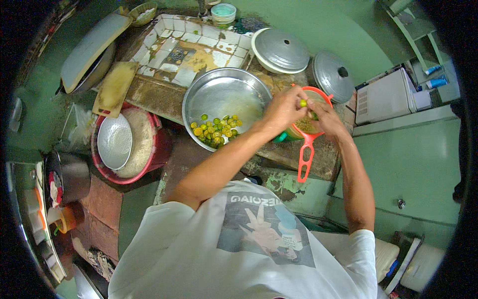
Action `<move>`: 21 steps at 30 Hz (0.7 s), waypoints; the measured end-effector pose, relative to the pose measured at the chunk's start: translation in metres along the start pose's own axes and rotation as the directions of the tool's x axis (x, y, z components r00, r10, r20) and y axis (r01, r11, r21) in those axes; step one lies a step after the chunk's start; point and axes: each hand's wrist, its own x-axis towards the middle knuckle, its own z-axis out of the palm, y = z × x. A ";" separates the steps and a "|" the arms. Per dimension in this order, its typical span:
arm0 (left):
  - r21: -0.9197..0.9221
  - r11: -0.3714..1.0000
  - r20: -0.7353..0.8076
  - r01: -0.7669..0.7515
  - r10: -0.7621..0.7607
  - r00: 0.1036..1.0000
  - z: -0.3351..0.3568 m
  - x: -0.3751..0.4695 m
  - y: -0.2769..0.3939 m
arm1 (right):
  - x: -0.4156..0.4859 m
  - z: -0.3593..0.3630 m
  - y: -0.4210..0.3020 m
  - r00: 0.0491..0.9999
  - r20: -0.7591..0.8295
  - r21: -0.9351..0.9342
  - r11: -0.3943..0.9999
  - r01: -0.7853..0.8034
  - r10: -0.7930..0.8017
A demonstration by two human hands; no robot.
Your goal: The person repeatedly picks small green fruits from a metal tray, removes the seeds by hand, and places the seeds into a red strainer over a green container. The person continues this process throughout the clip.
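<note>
My left hand (285, 107) pinches a yellow-green calamansi piece (303, 102) between thumb and fingertips. Close beside it, my right hand (325, 116) curls over another green calamansi piece (314, 116), partly hidden by the fingers. Both hands are above an orange plastic strainer (307, 139), whose mesh holds yellowish seeds and pulp (305, 125). Under the strainer is a green container (281, 137), mostly covered. Left of the hands, a round metal basin (224, 84) holds many cut calamansi (216, 130) at its near side, with cloudy wetness on its bottom.
A tiled sink (183, 73) lies behind the basin. Lidded pots (282, 48) and an upright metal lid (333, 76) stand at the back right. Down left, a red tub (158, 149) holds a metal colander (115, 142), with a cutting board (116, 88) at its rim.
</note>
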 end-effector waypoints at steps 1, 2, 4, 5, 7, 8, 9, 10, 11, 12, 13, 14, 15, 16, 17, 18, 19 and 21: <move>0.066 0.998 -0.032 0.012 -0.010 0.999 0.006 0.004 0.004 | -0.003 -0.003 -0.005 0.998 0.045 -0.038 0.998 0.054 -0.052; 0.094 0.994 -0.054 -0.053 0.058 0.997 0.012 0.006 0.007 | -0.006 -0.005 -0.009 0.991 0.088 -0.073 0.992 0.107 -0.100; 0.136 0.985 -0.057 -0.104 0.113 0.992 0.021 0.008 0.009 | -0.009 -0.007 -0.013 0.982 0.115 -0.146 0.976 0.164 -0.148; 0.135 0.984 -0.016 -0.113 0.116 0.993 0.020 0.008 0.009 | -0.008 -0.006 -0.014 0.983 0.101 -0.185 0.968 0.168 -0.151; 0.127 0.982 0.060 -0.141 0.135 0.989 0.015 0.006 0.006 | -0.007 -0.003 -0.013 0.975 0.066 -0.286 0.932 0.221 -0.211; 0.135 0.985 0.050 -0.109 0.103 0.993 0.008 0.004 0.002 | -0.006 -0.001 -0.011 0.962 0.050 -0.349 0.898 0.269 -0.269; 0.121 0.987 0.056 -0.110 0.104 0.993 0.000 0.000 -0.002 | -0.006 0.001 -0.009 0.945 0.038 -0.412 0.856 0.311 -0.325; 0.095 0.987 0.076 -0.126 0.119 0.990 -0.010 -0.006 -0.009 | -0.005 0.001 -0.007 0.942 0.044 -0.500 0.809 0.308 -0.332; 0.129 0.991 0.129 -0.036 0.019 0.991 -0.028 -0.010 -0.021 | -0.004 0.002 -0.006 0.940 0.047 -0.585 0.754 0.300 -0.337; 0.278 0.959 0.189 -0.052 -0.002 0.982 -0.053 -0.017 -0.036 | -0.002 0.002 -0.004 0.932 0.027 -0.667 0.688 0.286 -0.362; 0.581 0.805 0.294 -0.118 -0.072 0.953 -0.076 -0.027 -0.053 | 0.000 0.002 -0.003 0.935 0.037 -0.702 0.656 0.275 -0.353; 0.774 0.633 0.361 -0.024 -0.410 0.837 -0.093 -0.035 -0.073 | 0.002 0.004 -0.001 0.933 0.039 -0.741 0.617 0.267 -0.357; 0.825 0.565 0.375 -0.016 -0.526 0.763 -0.109 -0.047 -0.093 | 0.005 0.006 0.001 0.917 0.060 -0.767 0.569 0.295 -0.395; 0.845 0.527 0.392 -0.090 -0.497 0.774 -0.118 -0.060 -0.111 | 0.009 0.006 0.003 0.918 0.096 -0.778 0.547 0.310 -0.384; 0.890 0.433 0.379 -0.144 -0.523 0.764 -0.123 -0.069 -0.127 | 0.012 0.007 0.005 0.922 0.082 -0.789 0.541 0.292 -0.378; 0.866 0.486 0.375 -0.117 -0.475 0.796 -0.124 -0.073 -0.141 | 0.015 0.010 0.008 0.907 0.079 -0.788 0.532 0.311 -0.413; 0.857 0.509 0.351 -0.078 -0.467 0.812 -0.128 -0.078 -0.151 | 0.017 0.011 0.010 0.894 0.078 -0.787 0.523 0.327 -0.440; 0.813 0.582 0.304 0.027 -0.464 0.832 -0.134 -0.082 -0.156 | 0.020 0.012 0.011 0.920 0.038 -0.755 0.592 0.282 -0.389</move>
